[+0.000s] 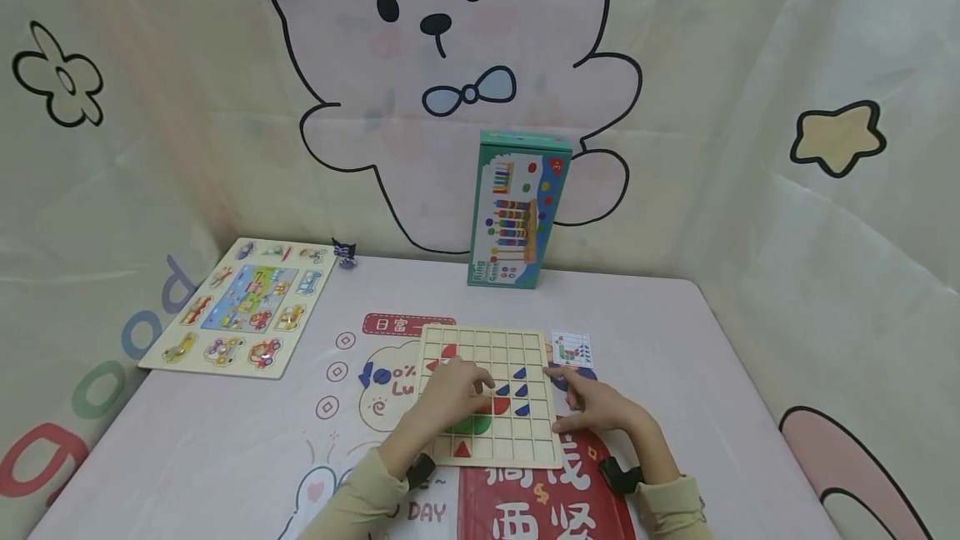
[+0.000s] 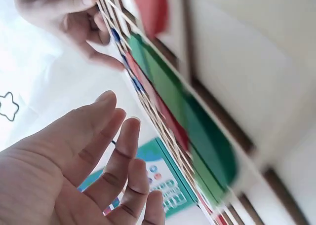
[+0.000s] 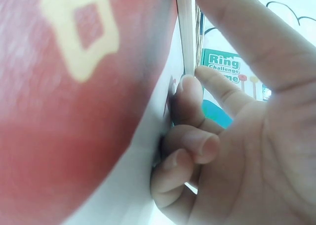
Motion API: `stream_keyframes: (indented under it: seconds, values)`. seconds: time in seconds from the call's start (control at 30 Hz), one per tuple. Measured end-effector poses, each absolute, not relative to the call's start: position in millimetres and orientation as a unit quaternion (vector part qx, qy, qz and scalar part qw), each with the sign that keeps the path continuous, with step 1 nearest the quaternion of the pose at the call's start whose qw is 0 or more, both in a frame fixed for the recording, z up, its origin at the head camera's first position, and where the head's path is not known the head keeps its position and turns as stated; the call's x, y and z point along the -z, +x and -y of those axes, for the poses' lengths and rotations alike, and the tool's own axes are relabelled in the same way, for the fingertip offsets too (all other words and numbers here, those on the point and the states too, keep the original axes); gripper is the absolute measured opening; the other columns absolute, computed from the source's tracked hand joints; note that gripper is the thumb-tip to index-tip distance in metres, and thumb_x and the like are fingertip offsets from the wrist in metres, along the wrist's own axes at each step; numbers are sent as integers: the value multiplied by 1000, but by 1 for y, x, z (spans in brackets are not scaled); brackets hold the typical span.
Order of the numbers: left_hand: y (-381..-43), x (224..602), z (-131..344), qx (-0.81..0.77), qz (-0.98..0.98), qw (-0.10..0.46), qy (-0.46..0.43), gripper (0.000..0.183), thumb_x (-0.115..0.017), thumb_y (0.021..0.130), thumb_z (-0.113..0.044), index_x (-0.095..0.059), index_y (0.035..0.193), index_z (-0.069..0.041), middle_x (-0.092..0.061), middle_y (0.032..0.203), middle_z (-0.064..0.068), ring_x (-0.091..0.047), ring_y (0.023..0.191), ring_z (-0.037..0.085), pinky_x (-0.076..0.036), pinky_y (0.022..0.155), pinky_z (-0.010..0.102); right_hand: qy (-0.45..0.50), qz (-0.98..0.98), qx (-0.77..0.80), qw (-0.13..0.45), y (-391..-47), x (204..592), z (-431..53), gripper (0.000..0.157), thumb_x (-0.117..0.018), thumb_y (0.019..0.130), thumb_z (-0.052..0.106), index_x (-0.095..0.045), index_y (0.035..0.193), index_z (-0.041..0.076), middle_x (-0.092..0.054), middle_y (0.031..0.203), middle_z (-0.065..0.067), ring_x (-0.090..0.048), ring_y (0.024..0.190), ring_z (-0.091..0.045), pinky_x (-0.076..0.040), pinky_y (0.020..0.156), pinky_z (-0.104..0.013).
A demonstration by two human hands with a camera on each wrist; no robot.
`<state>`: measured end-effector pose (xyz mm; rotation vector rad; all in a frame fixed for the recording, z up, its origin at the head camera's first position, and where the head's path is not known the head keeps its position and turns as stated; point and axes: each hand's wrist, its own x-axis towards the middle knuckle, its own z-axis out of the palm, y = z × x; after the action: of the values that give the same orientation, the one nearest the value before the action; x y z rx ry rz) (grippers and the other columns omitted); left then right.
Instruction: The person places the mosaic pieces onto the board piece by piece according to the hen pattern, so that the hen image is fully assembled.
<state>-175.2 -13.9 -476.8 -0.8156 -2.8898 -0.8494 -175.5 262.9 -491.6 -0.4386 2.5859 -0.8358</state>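
A wooden grid board (image 1: 517, 450) lies on the table, bearing several coloured pieces. My left hand (image 1: 452, 392) hovers over its left half, fingers loosely bent; in the left wrist view a gap shows between thumb and fingertips, with nothing in it. Close by are a green piece (image 1: 474, 425), a red piece (image 1: 501, 406) and a red triangle (image 1: 462, 449). Blue pieces (image 1: 522, 410) sit toward the right side. My right hand (image 1: 600, 402) touches the board's right edge with extended thumb and index finger, its other fingers curled beneath.
A small pattern card (image 1: 572, 350) lies just beyond the board's upper right corner. At the back stands a green ring game box (image 1: 517, 211). A picture puzzle board (image 1: 251, 307) lies at the far left, with a small dark figurine (image 1: 344, 252) by its corner.
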Motion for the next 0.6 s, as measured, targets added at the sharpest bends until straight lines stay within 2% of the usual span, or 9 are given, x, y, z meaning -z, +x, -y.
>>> stream_keyframes:
  seconds: [0.33,0.6]
  values:
    - [-176,482,54,268,941,17,-205,15,-74,76,-22,-73,89,-17,-64,76,-5,-44,71,12,-35,67,32,-153,-922,299,194,-175,491,-262,86,-78,67,45,-38,140,23,-46,78,-3,-40,63,-11,-35,53,-23]
    - [-176,484,87,269,950,30,-157,11,-74,74,-16,-72,84,-17,-60,71,-7,-44,70,11,-36,65,30,-152,-921,301,197,-175,490,-261,86,-78,67,44,-38,140,22,-46,78,-4,-41,64,-11,-36,53,-23]
